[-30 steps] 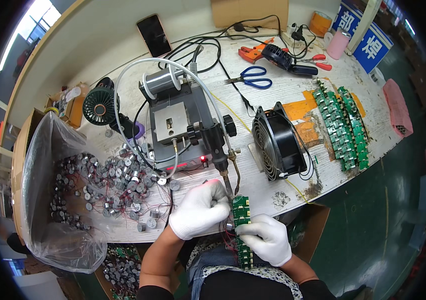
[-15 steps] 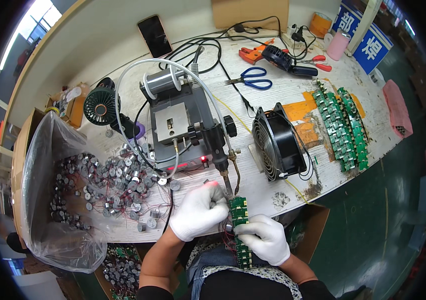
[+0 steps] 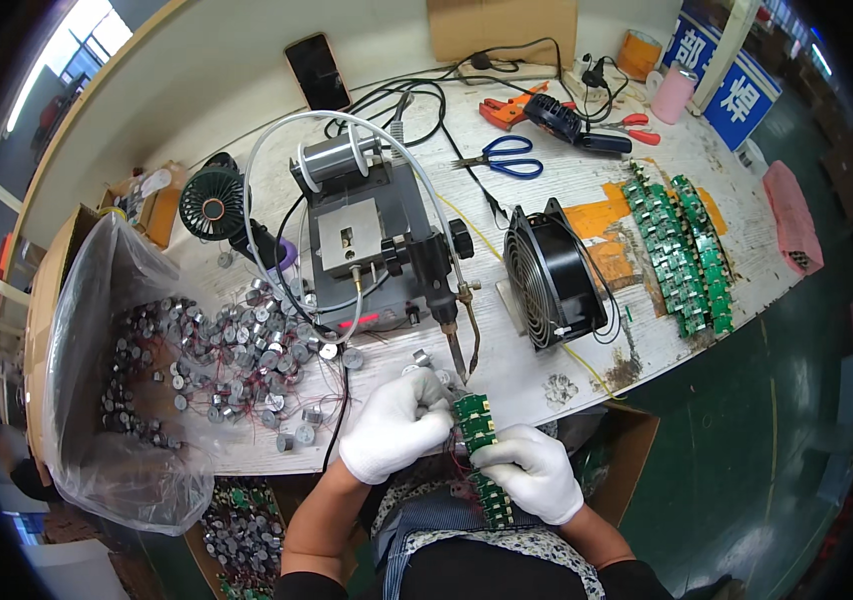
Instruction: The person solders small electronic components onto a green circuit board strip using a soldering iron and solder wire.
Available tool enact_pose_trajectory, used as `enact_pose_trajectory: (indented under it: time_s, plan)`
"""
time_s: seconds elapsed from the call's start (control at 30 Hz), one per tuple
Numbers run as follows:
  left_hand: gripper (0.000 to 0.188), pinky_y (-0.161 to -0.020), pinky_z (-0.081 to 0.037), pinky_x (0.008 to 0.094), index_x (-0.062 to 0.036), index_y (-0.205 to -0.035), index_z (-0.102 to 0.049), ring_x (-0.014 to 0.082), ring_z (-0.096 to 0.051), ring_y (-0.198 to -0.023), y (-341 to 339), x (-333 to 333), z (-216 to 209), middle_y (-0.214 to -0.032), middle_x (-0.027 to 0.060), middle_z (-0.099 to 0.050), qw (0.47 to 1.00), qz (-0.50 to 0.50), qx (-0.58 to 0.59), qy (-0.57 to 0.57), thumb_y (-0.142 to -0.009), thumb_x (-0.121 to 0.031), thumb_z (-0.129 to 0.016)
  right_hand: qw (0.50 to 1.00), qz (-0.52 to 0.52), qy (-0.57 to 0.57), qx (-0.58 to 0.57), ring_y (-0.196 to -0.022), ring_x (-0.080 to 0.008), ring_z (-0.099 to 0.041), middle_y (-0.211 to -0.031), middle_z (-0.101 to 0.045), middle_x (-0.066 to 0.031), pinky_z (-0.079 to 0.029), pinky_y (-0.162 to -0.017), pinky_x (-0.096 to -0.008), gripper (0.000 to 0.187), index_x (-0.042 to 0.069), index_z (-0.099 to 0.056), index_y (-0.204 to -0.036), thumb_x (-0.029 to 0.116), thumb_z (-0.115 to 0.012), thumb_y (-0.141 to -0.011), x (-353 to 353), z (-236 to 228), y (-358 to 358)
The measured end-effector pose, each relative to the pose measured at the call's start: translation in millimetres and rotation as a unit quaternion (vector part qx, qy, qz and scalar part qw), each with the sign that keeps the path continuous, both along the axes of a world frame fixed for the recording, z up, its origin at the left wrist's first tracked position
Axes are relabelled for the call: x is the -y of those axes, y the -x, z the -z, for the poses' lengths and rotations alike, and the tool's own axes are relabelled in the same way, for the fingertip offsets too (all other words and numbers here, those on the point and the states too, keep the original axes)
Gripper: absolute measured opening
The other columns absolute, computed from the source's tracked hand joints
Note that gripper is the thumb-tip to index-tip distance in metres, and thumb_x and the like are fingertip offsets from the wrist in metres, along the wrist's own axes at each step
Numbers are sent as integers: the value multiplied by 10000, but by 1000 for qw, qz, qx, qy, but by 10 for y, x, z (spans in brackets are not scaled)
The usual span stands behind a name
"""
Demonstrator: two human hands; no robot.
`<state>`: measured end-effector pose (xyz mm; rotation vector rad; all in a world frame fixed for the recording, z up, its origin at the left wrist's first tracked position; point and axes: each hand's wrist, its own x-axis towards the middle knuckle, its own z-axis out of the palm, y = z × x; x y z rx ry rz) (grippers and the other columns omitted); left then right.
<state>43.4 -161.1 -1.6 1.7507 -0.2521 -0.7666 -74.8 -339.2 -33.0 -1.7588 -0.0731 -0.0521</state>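
Observation:
A long strip of green circuit boards (image 3: 478, 430) runs from the soldering iron's tip down toward my lap. My right hand (image 3: 530, 474), in a white glove, is closed on the strip's right edge about midway. My gloved left hand (image 3: 395, 428) is closed in a pinch beside the strip's upper end; what its fingers hold is hidden. Thin red wires hang between the hands. Just above the strip is the soldering iron (image 3: 454, 345), with a curved solder feed tube (image 3: 475, 340) beside it. A small round silver motor (image 3: 422, 357) lies beyond my left fingers.
Many small motors (image 3: 262, 345) spill from a plastic-lined box (image 3: 72, 330) at left. The solder feeder (image 3: 352, 235) stands behind my hands; a black fan (image 3: 557, 280) is at its right. Finished-looking board strips (image 3: 662, 250) lie far right. Blue scissors (image 3: 512, 157) and a phone (image 3: 317, 72) are behind.
The strip's upper end has shifted slightly left and now leans a little. Both hands stay nearly in place. The red glow on my left fingertips is gone, and the view has shifted slightly.

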Motion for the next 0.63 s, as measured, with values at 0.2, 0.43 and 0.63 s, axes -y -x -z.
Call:
enact_pose_trajectory:
  time_s: [0.2,0.43,0.63]
  plan:
    - [96,-610,-429,217,7,-781,-545,56,-488,-667,198,-75,-29,-746,21,-570,999,-5,22,34,-747,-68,-595,999,-14,-8,36,-781,-221,-634,-861,-643,-95,-509,-711,-309,191,45,-697,-919,-22,-682,-741,9,-30,135]
    - [108,-573,-426,202,7,-848,-582,36,-485,-635,526,-151,-277,-772,24,-608,970,8,223,95,-756,27,-635,985,-11,86,152,-772,-253,-614,-866,-643,-86,-492,-695,-336,255,86,-697,-910,-44,-684,-691,34,-202,335]
    - [224,-589,-446,185,-12,-1057,-628,52,-575,-687,886,-356,-281,-994,60,-654,989,34,85,114,-845,-68,-676,977,-24,97,187,-760,-259,-602,-868,-636,-73,-482,-699,-340,285,116,-697,-914,-26,-709,-667,-3,-298,662]
